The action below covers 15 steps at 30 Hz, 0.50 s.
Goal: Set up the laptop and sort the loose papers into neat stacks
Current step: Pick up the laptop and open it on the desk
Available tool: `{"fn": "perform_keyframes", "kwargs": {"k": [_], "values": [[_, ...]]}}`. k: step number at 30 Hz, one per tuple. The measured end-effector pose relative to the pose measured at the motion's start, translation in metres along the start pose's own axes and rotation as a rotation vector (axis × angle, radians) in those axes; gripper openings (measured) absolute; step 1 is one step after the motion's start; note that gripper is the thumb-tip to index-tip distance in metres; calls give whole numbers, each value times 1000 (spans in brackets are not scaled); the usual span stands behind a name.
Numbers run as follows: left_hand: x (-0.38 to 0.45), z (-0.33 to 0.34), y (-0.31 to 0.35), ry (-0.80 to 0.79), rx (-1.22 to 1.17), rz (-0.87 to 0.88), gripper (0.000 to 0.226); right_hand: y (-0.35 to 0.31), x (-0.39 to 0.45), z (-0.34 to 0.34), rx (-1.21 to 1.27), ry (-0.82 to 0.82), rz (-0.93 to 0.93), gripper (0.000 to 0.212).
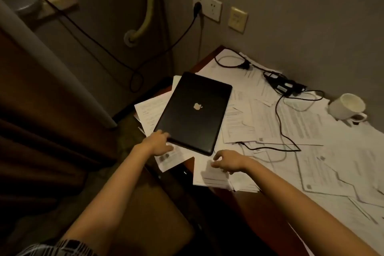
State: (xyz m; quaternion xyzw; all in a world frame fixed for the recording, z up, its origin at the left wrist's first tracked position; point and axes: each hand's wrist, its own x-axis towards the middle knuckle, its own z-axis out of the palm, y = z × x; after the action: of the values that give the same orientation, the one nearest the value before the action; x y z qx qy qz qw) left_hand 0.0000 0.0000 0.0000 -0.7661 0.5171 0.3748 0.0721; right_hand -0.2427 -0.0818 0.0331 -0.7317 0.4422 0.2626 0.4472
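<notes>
left hand [159, 143] grips laptop [193, 110] corner | right hand [225, 161] loose-fingered, just beside

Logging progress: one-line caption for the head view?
Left hand grips closed laptop atop scattered papers; right hand hovers open nearby.

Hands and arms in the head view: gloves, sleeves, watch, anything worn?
Both forearms are bare up to the bottom edge of the frame. The left hand and right hand have no gloves; no watch, ring or band shows. A striped garment shows by the left arm at the bottom edge.
</notes>
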Motion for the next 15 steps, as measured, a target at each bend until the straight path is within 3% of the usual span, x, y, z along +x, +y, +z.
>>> {"fn": "perform_keyframes", "kwargs": {"k": [6,12,15], "values": [[36,0,-15,235,-254,-166,72,-6,48,8,197,150,92,53],[60,5,-10,441,-418,-213,62,-7,78,9,650,360,240,38],[70,2,-8,463,-470,-294,57,-11,84,1,974,336,346,39]]}}
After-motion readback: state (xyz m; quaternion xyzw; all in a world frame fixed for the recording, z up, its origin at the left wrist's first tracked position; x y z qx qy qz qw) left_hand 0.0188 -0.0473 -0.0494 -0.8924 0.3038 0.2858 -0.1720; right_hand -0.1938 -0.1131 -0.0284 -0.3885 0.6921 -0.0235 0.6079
